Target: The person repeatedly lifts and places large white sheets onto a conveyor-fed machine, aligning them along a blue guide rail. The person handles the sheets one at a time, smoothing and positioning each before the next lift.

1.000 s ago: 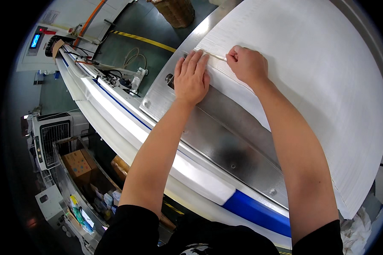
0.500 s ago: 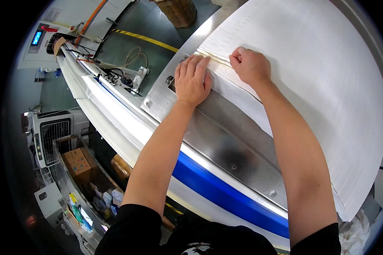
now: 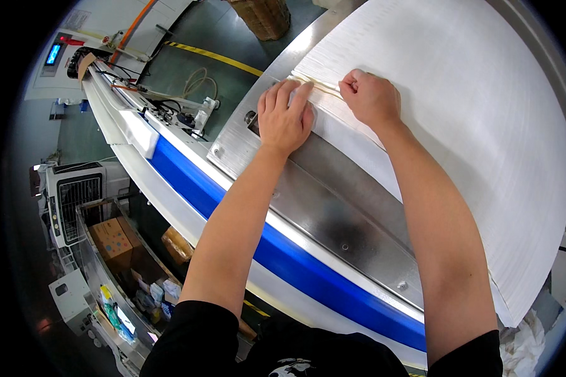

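Note:
A wide sheet of white ribbed material (image 3: pixel 459 119) lies over a shiny metal table (image 3: pixel 333 220). My left hand (image 3: pixel 284 116) presses flat, fingers spread, on the sheet's near corner where it meets the metal. My right hand (image 3: pixel 370 95) is curled beside it and pinches a thin pale strip (image 3: pixel 317 85) that runs along the sheet's edge between the two hands. Both forearms reach up from the lower edge.
A blue band (image 3: pixel 277 251) runs along the white machine rail below the metal table. Cables and small fittings (image 3: pixel 176 113) sit at the rail's far left end. Down on the floor stand a grey cabinet (image 3: pixel 69 201), cardboard boxes (image 3: pixel 113 242) and a crate of small items.
The blue band on the rail has travelled left along it, from the lower right to well past my left arm. Both hands stayed on the sheet's edge.

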Tool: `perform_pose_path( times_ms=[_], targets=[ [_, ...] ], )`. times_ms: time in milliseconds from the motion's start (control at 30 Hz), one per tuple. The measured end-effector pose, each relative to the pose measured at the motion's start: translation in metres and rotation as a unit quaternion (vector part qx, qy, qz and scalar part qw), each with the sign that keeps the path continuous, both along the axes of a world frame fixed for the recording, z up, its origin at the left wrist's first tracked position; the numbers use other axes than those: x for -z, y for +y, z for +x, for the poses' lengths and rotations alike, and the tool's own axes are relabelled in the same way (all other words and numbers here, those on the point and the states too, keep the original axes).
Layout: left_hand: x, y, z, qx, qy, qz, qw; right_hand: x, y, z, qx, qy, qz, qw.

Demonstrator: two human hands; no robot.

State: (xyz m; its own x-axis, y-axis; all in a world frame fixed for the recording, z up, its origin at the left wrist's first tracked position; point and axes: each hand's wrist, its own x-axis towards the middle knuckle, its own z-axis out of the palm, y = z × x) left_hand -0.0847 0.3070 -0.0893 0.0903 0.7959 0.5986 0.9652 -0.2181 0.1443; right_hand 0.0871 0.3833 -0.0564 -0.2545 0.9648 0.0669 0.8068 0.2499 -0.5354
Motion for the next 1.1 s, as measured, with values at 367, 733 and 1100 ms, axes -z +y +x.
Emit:
perform_pose_path(
  times_ms=[367,733,1100],
  targets=[
    [0.005,0.001,0.0,-0.005,0.016,0.001,1.0,0.002,0.001,0.001,-0.005,0.001,0.01,1.0],
    [-0.023,-0.016,-0.014,0.045,0.085,-0.047,0.994,-0.012,-0.027,0.017,-0.068,0.1,-0.033,0.992],
    [-0.082,0.013,0.014,0.063,0.31,-0.426,0.848,-0.004,-0.258,0.327,0.206,-0.2,-0.007,0.958]
  ],
)
